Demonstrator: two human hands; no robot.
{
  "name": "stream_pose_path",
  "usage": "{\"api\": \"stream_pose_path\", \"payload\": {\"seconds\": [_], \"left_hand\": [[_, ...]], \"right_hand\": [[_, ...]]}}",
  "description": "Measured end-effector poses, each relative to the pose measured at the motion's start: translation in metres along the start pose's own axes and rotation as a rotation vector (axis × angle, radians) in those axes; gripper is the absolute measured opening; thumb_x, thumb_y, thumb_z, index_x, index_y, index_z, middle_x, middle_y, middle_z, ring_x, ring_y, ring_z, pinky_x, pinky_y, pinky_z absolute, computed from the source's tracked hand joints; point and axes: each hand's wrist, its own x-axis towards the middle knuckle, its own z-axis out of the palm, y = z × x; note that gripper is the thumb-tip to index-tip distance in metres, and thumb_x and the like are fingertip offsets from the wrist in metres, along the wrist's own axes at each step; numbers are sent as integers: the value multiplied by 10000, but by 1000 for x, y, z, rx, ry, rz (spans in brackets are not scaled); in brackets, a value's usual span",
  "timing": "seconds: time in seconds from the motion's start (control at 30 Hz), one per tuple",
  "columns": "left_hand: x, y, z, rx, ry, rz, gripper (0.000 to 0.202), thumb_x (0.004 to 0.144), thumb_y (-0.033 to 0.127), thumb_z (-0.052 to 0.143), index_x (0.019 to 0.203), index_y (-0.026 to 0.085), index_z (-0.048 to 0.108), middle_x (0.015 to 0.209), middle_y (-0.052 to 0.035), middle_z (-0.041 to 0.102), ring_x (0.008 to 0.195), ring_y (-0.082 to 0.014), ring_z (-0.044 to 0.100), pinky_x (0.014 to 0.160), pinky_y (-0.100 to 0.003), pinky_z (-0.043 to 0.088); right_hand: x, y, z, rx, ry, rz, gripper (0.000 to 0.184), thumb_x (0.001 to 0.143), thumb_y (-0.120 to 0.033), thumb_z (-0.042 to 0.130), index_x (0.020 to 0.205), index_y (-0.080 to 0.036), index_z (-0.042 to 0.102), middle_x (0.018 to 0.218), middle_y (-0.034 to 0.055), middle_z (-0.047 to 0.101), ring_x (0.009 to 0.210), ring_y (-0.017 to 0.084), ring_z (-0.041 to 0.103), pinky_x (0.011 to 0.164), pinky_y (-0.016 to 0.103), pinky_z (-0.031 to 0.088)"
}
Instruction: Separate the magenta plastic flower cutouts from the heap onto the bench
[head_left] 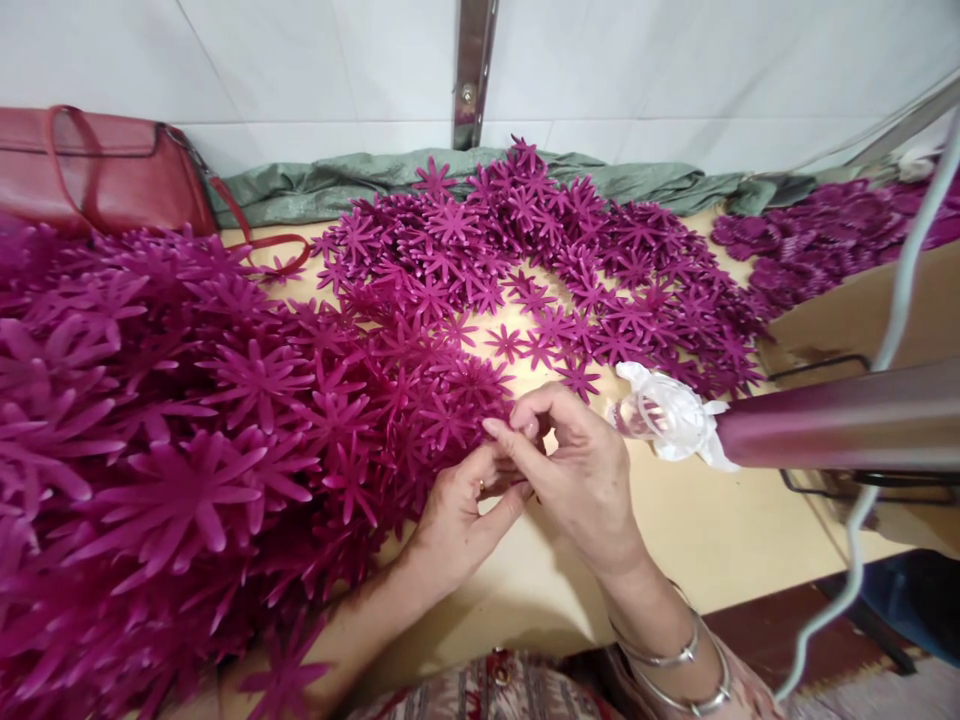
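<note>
My left hand (471, 515) and my right hand (581, 470) meet over the table, fingertips close together. The right thumb and forefinger are pinched at the edge of a big heap of magenta star-shaped flower pieces (225, 390). Curled fingers and a thumb close the left hand just below. Whatever lies between the fingertips is hidden or too small to name. Glossy long-stemmed pieces of the heap cover the whole left side and reach over my left forearm. Behind the hands spreads a second pile of smaller magenta flower pieces (450, 235).
On the right, a purple-grey bar (840, 420) with white wrapping (671, 415) juts over the pale tabletop (697, 540). A light cord (855, 540) hangs in front of it. Back left sits a red handbag (112, 175); green cloth (300, 195) runs along the wall.
</note>
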Motion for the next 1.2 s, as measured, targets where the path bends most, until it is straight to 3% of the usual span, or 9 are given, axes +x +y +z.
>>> {"api": "stream_pose_path", "payload": {"seconds": [0.07,0.17,0.33,0.47,0.57,0.93,1.1,1.2], "left_hand": [[0,0,0,45,23,17,275,967,177,634,1238,185,678,1272,-99,772,1125,-223,754,1051,-371,570],[0,-1,0,98,53,30,224,927,132,648,1140,168,705,1198,-99,793,1118,-235,756,1030,-363,575],[2,3,0,-113,60,-44,276,968,222,664,1242,190,656,1212,-85,774,1112,-193,737,1016,-316,568],[5,3,-3,-233,201,-90,295,949,240,704,1240,207,666,1129,-55,773,1034,-152,724,927,-245,577],[6,2,-4,-272,235,-120,318,941,261,721,1251,213,670,1093,-46,767,990,-140,720,897,-235,587],[9,3,-2,-304,278,-128,395,824,192,818,1195,214,686,1048,-26,777,964,-104,724,881,-181,583],[9,4,-2,-348,293,-118,396,839,221,812,1208,208,667,1041,-37,783,950,-115,734,872,-206,599],[9,4,-1,-355,293,-111,396,821,205,823,1189,207,675,1021,-34,784,948,-116,735,862,-198,599]], "right_hand": [[-1,-1,0,28,-115,2,100,913,-172,757,948,-257,715,917,-16,717,817,148,676,790,312,592],[-2,-1,2,48,-221,-29,326,913,-130,749,1201,-278,712,1233,22,758,1112,185,717,1014,362,583],[-6,-3,-10,-129,-33,-131,190,960,-131,694,1106,-252,705,1052,22,747,968,173,709,877,339,591],[-18,6,-24,-391,-62,-259,128,928,-219,775,1033,-220,703,995,45,699,980,219,649,854,380,537],[-27,18,-25,-513,-36,-284,128,937,-207,762,1050,-196,704,992,63,686,962,229,623,858,398,512],[-27,35,-10,-529,-27,-279,98,1005,-121,611,965,-210,614,919,61,706,870,227,627,803,390,540],[-30,39,-8,-428,-8,-224,112,991,-186,665,1091,-221,628,1034,76,716,980,235,699,876,405,589],[-31,39,-8,-421,12,-230,91,993,-173,662,1058,-233,643,999,62,727,948,226,713,868,403,602]]}}
